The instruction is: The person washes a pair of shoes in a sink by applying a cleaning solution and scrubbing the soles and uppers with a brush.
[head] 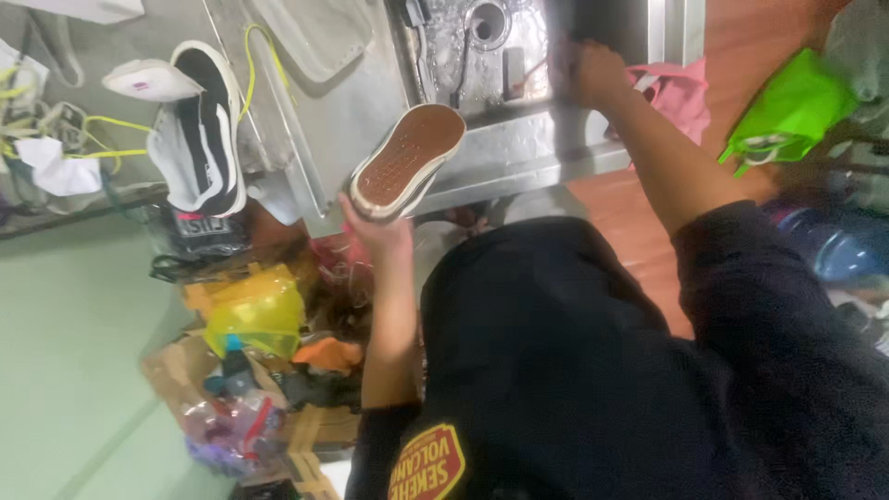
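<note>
My left hand (pixel 375 227) grips a shoe (pixel 406 159) at its heel end, with the brown patterned sole and white rim turned up toward me, just in front of the steel sink. My right hand (pixel 593 74) reaches out over the wet sink basin (pixel 463 56), fingers curled at its right rim; what it holds, if anything, is blurred. A second shoe (pixel 199 130), black and white, lies on its side on the steel counter to the left, with a yellow-green lace (pixel 255 56) trailing beside it.
A pink cloth (pixel 681 93) and a green bag (pixel 787 116) lie right of the sink. Below the counter sits a heap of clutter: a yellow plastic bag (pixel 255 310), cardboard, orange cloth (pixel 329 354). White tissue (pixel 56 167) lies at far left.
</note>
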